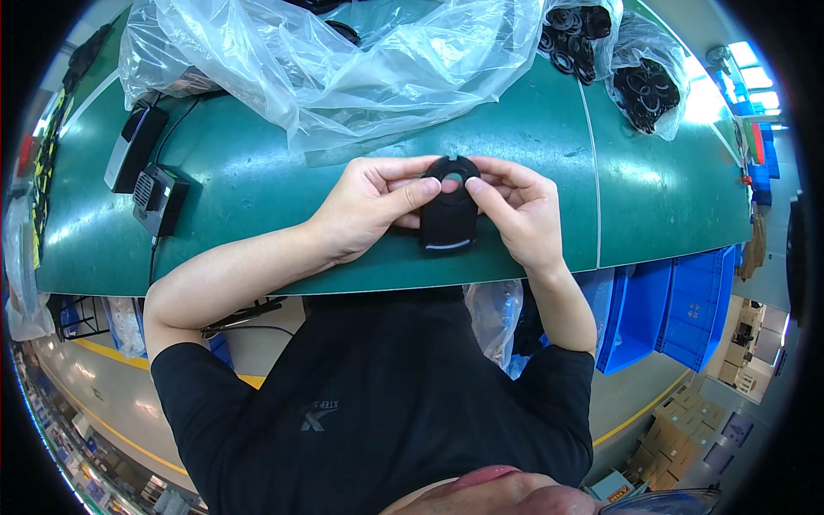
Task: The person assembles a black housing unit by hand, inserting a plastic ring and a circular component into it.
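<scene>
Pinching a black part [448, 221] over the desk [257, 189], left hand [369, 202] and right hand [522, 210] grip its holed end, sound purchase for something seemingly light and stiff.

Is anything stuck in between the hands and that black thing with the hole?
No, nothing that I can see. The left hand and right hand both touch the black part directly, thumbs beside its hole. The clear bag lies beyond them, not in between.
</scene>
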Demonstrator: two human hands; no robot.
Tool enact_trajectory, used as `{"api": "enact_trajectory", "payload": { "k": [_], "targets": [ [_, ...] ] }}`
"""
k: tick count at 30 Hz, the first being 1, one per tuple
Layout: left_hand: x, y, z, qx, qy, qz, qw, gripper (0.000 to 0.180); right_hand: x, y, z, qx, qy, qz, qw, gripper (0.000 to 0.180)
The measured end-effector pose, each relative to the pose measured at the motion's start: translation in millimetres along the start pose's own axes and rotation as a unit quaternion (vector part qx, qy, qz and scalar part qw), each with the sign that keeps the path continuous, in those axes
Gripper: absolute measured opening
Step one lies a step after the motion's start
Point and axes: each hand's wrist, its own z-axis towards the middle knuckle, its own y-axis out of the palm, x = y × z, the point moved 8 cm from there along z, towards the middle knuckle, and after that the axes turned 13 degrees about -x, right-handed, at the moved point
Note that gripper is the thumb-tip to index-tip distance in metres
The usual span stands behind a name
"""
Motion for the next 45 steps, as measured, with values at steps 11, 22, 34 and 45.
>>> {"api": "enact_trajectory", "payload": {
  "k": [11, 22, 34, 45],
  "targets": [
    [1, -2, 5, -0.007, 0.042, -0.082, 0.996, 0.032, 5, 8, 0, -0.038, 0.034, 0.043, 0.998, 0.032],
    [-2, -6, 4, 0.0, 0.034, -0.051, 0.998, 0.031, 8, 10, 2, -0.056, 0.043, 0.016, 0.997, 0.038],
    [-2, 0, 1, 0.015, 0.007, 0.014, 1.0, 0.025, -3, 2, -3, -0.028, 0.004, -0.064, 0.998, 0.019],
    [1, 8, -3, -0.001, 0.002, 0.138, 0.99, 0.024, 2, 10, -5, -0.046, 0.047, -0.089, 0.994, 0.019]
  ]
}}
